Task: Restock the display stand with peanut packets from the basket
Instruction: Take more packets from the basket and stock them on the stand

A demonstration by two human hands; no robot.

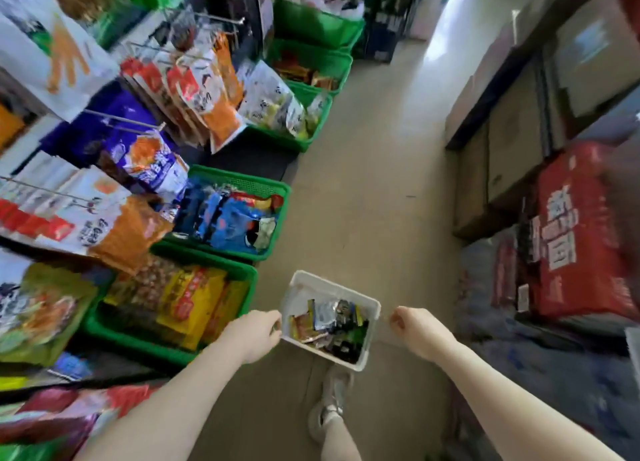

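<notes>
Basket: white rectangular plastic basket point(360, 299) of mixed foil snack packets point(329, 325), held tilted above the floor.
Left hand point(258, 336): fingers curled round the basket's near-left rim.
Right hand point(414, 329): clenched just beside the basket's right rim; whether it grasps anything cannot be told.
Stand: wire-hook display stand point(121, 121) with hanging bags, at left above green plastic crates point(273, 218).

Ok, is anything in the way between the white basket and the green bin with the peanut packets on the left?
Nothing visible. The white basket is gripped by the left hand right beside the green bin. The right hand is curled near the basket's other side; whether it touches it is unclear.
</notes>
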